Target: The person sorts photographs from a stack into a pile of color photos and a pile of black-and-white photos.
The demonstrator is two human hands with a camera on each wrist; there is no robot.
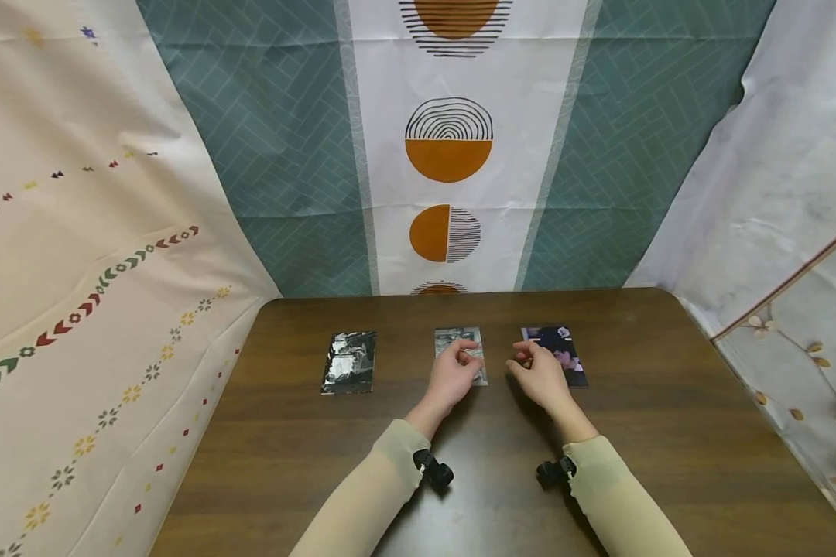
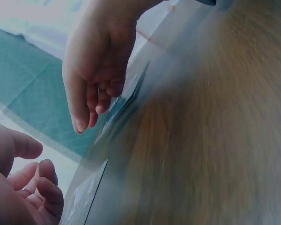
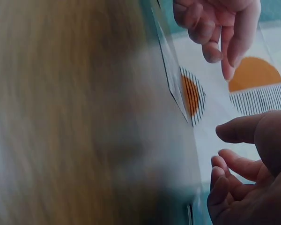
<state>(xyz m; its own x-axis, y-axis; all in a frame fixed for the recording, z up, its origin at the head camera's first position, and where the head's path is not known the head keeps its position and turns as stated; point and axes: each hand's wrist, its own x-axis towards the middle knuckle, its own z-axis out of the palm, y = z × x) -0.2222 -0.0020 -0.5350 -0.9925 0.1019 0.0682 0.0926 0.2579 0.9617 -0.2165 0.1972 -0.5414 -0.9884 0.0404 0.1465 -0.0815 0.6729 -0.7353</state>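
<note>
Both my sleeves cross the dark worktop (image 1: 306,464); my left hand (image 1: 451,377) hovers loosely curled over the middle photo (image 1: 461,340), right hand (image 1: 542,377) empty, just right of it. A careless brush could slide it.

Three cards lie in a row across the far half of the surface (image 1: 655,433): the left card (image 1: 349,362) well apart from the others, the middle card (image 1: 460,340) to its right, and the right card (image 1: 564,352) farthest right. The left hand (image 1: 451,377) sits over the near part of the middle card, and the right hand (image 1: 542,377) sits just right of it, over the near left edge of the right card. A hanging cloth (image 1: 453,147) stands behind the far edge of the surface, with further cloths at left and right.
</note>
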